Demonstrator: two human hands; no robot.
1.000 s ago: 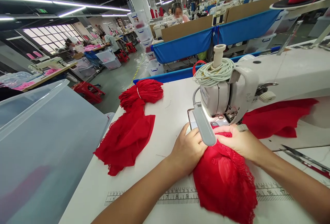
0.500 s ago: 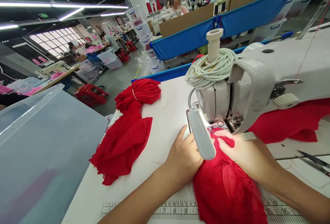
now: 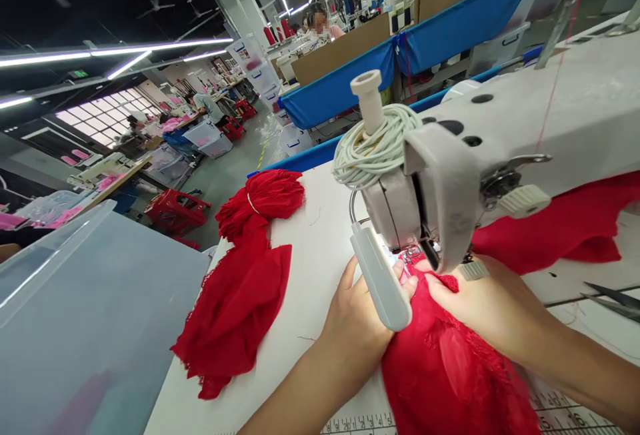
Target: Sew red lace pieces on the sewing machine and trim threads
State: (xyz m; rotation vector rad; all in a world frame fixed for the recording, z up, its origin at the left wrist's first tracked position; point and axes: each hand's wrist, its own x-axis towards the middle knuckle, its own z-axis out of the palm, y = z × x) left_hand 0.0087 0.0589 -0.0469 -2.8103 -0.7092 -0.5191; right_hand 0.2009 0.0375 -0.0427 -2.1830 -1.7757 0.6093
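Note:
A red lace-trimmed fabric (image 3: pixel 440 355) runs from under the sewing machine's (image 3: pixel 400 211) needle area down over the table's front. My left hand (image 3: pixel 357 308) is at its left edge, fingertips closed on the cloth close to the presser foot. The small grey lamp (image 3: pixel 381 278) hides part of that hand. On the other side, my right hand (image 3: pixel 480 295) pinches the lace edge between thumb and fingers, just below the machine head. Its fingertips are partly covered by the machine.
A tied red fabric bundle (image 3: pixel 260 201) and a loose red piece (image 3: pixel 235 315) lie on the left. A clear plastic bin (image 3: pixel 100 301) stands beside the table. Scissors (image 3: pixel 615 300) lie at right, and a printed ruler (image 3: pixel 360 423) runs along the front.
The head view has shifted, so the machine appears further left and lower. My left fingertips now show at the cloth beside the lamp. My right hand keeps its hold on the lace edge.

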